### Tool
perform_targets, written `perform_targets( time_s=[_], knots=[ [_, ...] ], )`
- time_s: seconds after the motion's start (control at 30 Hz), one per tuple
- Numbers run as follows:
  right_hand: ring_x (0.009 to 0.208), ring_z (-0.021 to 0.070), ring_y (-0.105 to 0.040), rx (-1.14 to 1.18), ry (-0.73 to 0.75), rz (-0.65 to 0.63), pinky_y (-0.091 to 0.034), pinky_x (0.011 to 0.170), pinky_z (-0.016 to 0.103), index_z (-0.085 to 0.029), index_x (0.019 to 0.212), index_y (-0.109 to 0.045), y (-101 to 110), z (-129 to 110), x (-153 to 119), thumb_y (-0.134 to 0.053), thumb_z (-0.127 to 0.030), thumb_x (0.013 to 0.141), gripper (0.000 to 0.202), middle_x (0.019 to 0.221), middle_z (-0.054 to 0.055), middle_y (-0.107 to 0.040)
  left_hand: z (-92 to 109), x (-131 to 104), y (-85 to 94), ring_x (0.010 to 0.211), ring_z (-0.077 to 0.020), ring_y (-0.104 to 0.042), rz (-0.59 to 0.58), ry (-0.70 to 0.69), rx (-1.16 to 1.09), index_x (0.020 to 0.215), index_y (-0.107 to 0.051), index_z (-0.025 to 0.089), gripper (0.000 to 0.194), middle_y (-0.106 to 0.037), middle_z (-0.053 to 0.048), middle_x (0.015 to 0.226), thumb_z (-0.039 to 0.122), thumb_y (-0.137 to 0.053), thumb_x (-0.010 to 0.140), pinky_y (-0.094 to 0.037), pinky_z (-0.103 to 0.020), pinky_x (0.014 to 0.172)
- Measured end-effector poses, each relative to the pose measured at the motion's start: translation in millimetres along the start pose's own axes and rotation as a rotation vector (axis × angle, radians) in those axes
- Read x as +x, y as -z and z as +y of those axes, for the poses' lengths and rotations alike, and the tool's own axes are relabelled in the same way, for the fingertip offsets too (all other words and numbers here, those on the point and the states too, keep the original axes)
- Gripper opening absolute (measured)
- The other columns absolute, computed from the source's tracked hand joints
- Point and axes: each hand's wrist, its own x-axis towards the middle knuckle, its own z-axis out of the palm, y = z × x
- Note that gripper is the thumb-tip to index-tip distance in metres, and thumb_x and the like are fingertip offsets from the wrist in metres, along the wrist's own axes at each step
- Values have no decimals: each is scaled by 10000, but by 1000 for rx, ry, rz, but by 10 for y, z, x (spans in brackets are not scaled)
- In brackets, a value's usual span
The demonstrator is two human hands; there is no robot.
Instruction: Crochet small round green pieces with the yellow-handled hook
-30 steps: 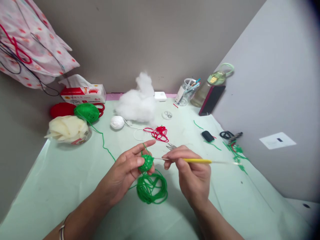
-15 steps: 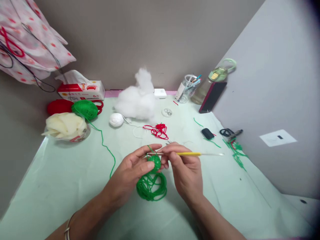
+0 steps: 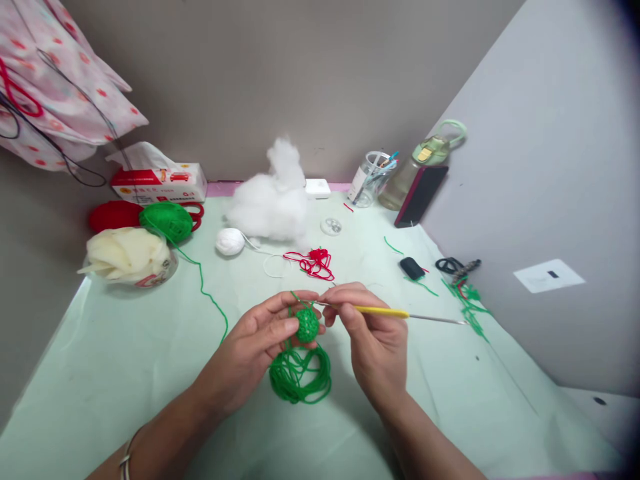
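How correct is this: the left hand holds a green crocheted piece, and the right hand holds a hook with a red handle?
The handle is yellow, not red, as the head view shows. The left hand holds the green crocheted piece, the right hand the hook.

a small craft corner, most likely in a home.
the pale green table (image 3: 150, 347) fits in where a back wall (image 3: 350, 67) meets a side wall (image 3: 560, 173). craft shows in the green ball (image 3: 167, 222), red ball (image 3: 115, 217) and white ball (image 3: 230, 242) of yarn, the fluff (image 3: 267, 207) and a yellow-handled hook (image 3: 383, 311). home shows in the tissue box (image 3: 160, 183), bottle (image 3: 397, 190), phone (image 3: 423, 197), jar (image 3: 367, 183) of pens, and a flimsy patterned cloth (image 3: 75, 87) hanging at the left.
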Motion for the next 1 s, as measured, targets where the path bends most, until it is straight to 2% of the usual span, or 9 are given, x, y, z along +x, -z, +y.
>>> perform_targets(
  time_s=[0.13, 0.23, 0.47, 0.87, 1.0],
  knots=[
    [679, 103, -677, 57, -78, 78, -568, 643, 255, -256, 965, -795, 53, -10, 10, -647, -283, 1017, 159, 900, 5, -742, 20, 20, 14, 894, -160, -709, 33, 46, -98, 1088, -799, 172, 176, -771, -64, 961, 231, -695, 959, -581, -231, 797],
    [666, 101, -674, 100, -90, 120, -552, 617, 252, -250, 942, -788, 85, -17, 23, -655, -300, 1013, 159, 879, 2, -735, 38, 31, 17, 870, -159, -724, 56, 69, -146, 1055, -803, 151, 158, -778, -69, 938, 208, -697, 954, -596, -228, 792],
    [703, 119, -663, 91, -61, -3, -561, 646, 285, -262, 964, -792, 67, -14, 3, -637, -289, 1024, 168, 909, 8, -736, 40, 41, 25, 885, -167, -728, 52, 68, -141, 1067, -802, 144, 178, -781, -78, 951, 206, -661, 979, -613, -241, 814],
    [690, 125, -657, 82, -40, 7, -566, 636, 291, -264, 975, -788, 59, -36, 5, -630, -280, 1026, 167, 914, 9, -738, 41, 26, 22, 836, -158, -716, 34, 82, -139, 1052, -805, 140, 179, -765, -74, 966, 237, -681, 966, -587, -220, 754],
    [693, 135, -654, 92, -41, 14, -563, 629, 300, -256, 972, -788, 64, -44, -2, -626, -284, 1027, 173, 904, 20, -736, 52, 29, 11, 854, -164, -716, 53, 87, -121, 1041, -798, 157, 155, -769, -68, 953, 236, -687, 967, -586, -246, 800]
  ],
)
